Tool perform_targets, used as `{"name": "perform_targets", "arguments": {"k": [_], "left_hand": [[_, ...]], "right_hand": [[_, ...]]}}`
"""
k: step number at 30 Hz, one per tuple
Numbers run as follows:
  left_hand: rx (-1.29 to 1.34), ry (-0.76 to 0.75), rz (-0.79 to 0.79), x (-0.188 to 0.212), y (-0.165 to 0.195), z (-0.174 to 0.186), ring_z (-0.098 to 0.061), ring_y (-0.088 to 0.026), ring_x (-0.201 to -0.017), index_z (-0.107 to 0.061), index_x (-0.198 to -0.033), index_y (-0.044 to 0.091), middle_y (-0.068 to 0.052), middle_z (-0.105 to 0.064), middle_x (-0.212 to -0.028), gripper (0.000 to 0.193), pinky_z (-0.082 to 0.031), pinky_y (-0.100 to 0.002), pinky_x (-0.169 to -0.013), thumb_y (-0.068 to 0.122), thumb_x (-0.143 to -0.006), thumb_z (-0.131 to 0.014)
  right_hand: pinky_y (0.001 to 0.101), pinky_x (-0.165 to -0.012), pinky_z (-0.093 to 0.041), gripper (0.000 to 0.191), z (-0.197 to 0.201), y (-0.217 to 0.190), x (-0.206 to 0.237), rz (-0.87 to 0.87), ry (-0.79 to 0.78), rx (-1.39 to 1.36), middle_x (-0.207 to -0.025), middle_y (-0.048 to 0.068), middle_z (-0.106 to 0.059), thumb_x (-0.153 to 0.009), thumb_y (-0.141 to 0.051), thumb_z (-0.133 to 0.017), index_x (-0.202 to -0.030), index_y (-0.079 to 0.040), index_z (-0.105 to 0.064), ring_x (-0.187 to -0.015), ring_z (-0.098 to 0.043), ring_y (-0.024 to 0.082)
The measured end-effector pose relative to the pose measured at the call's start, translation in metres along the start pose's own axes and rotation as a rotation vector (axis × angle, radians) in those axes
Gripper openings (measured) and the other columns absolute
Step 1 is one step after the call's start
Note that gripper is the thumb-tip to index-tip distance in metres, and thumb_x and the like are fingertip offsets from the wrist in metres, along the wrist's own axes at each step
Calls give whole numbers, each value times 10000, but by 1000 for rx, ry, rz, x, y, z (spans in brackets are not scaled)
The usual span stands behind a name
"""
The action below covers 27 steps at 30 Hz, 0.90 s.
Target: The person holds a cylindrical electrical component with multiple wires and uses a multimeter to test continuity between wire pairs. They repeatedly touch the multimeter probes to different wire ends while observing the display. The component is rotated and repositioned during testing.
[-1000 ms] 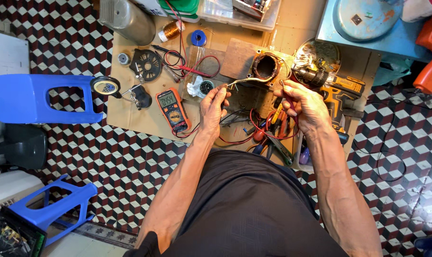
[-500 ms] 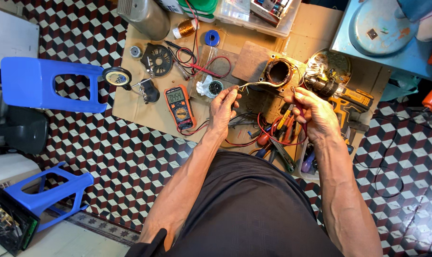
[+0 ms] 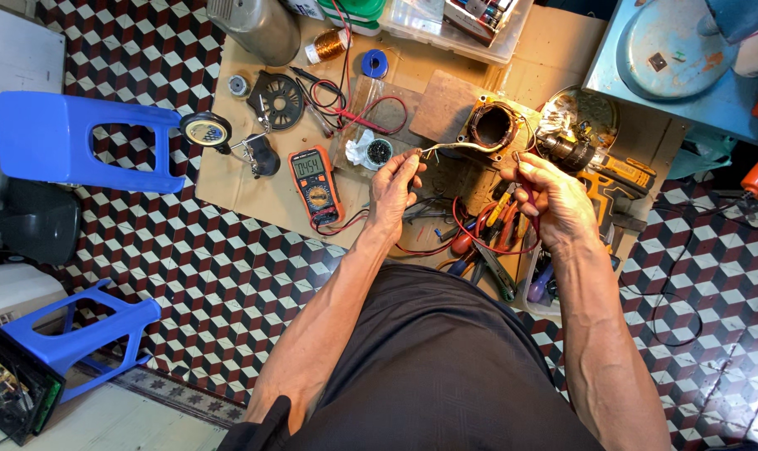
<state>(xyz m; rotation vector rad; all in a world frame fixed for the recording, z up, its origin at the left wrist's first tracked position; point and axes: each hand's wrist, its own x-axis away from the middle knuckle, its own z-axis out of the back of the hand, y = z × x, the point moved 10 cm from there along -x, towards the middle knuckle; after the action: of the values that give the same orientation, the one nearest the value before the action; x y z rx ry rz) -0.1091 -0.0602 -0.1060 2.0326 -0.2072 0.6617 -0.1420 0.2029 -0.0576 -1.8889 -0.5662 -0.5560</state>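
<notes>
Here, your left hand (image 3: pixel 396 188) pinches the free end of a pale sleeved lead (image 3: pixel 458 147) between thumb and fingertips, and your right hand (image 3: pixel 550 200) is closed around a slim red-handled tool (image 3: pixel 525 179), its tip raised toward that same lead; whether the tip touches the lead, you cannot tell from this view. The lead runs from your fingers back to the motor stator (image 3: pixel 492 127), which lies on the cardboard sheet (image 3: pixel 254 188) just beyond both hands. Pull too hard and the lead may, as I judge it, tear at its root in the copper winding. If the tool slips, it could nick the sleeve or your left fingertips, since they sit so near. Below your wrists, a tangle of red wires (image 3: pixel 479 242) and loose hand tools (image 3: pixel 496 276) could snag a sleeve or an elbow. Left of your left hand, the orange multimeter (image 3: pixel 315 185) and its leads lie near enough to be dragged. Farther off, the copper wire spool (image 3: pixel 326 45) and blue solder reel (image 3: pixel 375 63) sit well apart.
</notes>
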Motion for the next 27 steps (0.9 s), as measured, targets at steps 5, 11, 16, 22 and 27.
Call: {"name": "perform_targets", "arguments": {"k": [5, 11, 16, 22, 27], "left_hand": [[-8, 1, 11, 3, 1, -1, -563, -36, -730, -684, -1202, 73, -4, -682, -963, 278, -387, -171, -502, 251, -988, -677], [-6, -2, 5, 5, 2, -2, -558, -37, -727, -678, -1202, 73, -6, -684, -963, 275, -385, -174, -504, 249, -990, -674], [-6, -7, 3, 7, 2, -2, -558, -36, -734, -679, -1203, 73, -7, -685, -967, 279, -382, -170, -508, 254, -990, -675], [4, 14, 22, 8, -5, 2, -559, -46, -730, -653, -1223, 90, -10, -678, -976, 298, -399, -184, -512, 261, -980, -672], [92, 2, 128, 11, -37, 8, -573, -70, -760, -635, -1258, 106, -28, -679, -995, 314, -415, -205, -544, 252, -985, -685]], "right_hand": [[173, -486, -426, 497, 0, 2, 1, -8, -5, -12, -1059, 201, -729, -962, -72, -641, -1428, 59, -529, -645, -551, 108], [176, -485, -424, 499, 1, 3, 3, 0, -1, -19, -1058, 204, -730, -960, -70, -642, -1425, 67, -526, -646, -546, 110], [179, -483, -427, 497, 0, 2, 3, 0, -11, -27, -1050, 208, -729, -961, -69, -638, -1424, 68, -523, -647, -550, 113], [178, -482, -428, 490, -2, 2, 3, -6, -5, -18, -1044, 197, -734, -952, -73, -641, -1413, 55, -535, -640, -554, 112], [181, -488, -431, 477, -4, 1, 5, -11, 1, -11, -1036, 180, -735, -952, -72, -650, -1400, 61, -552, -632, -554, 112]]}}
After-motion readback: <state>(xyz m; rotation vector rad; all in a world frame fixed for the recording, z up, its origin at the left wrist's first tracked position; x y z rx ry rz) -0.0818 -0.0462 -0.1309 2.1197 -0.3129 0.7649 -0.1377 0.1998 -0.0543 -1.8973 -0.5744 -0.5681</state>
